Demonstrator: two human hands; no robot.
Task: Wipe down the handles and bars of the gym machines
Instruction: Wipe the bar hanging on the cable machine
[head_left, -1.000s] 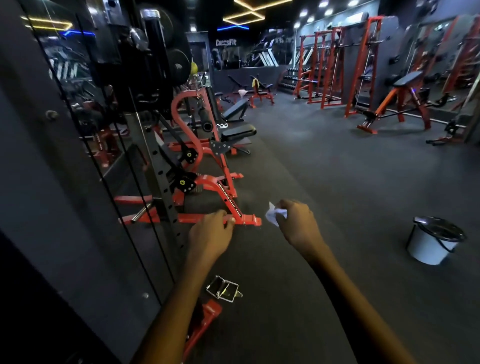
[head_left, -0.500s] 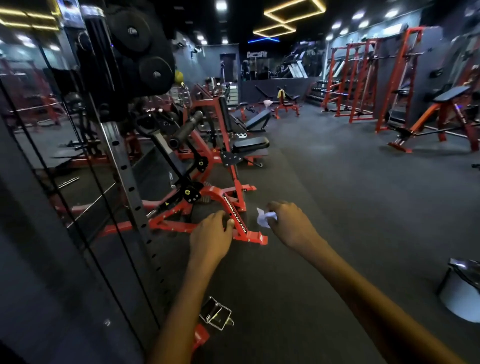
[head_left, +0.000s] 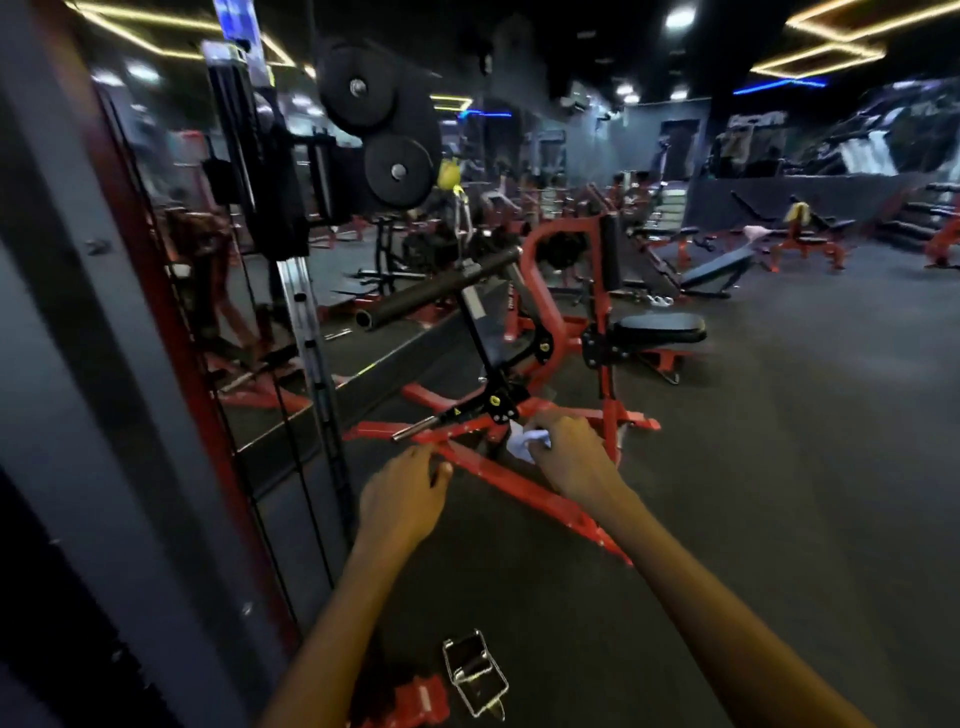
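Right hand (head_left: 569, 457) gripping crumpled white cloth (head_left: 524, 442) above red steel machine frame (head_left: 519, 486); left hand (head_left: 402, 496) loosely curled, holding nothing, beside it. Blurred wall lettering (head_left: 757, 119) unreadable. 2 black weight plates (head_left: 397, 169) overhead.

Both forearms cut off by bottom edge. Right hand (head_left: 569, 457) covers most of cloth (head_left: 525, 441); only a crumpled bit shows, finger grip not visible. Left hand (head_left: 402, 499) seen from the back; fingertips curl out of sight, contact w/ red frame (head_left: 519, 486) cannot be told. Wall sign (head_left: 756, 119) blurred, unreadable. Far benches (head_left: 800, 241) smeared by motion blur. Red part (head_left: 415, 701) at bottom partly behind left arm. Mirror (head_left: 156, 182) reflections too blurred to identify.
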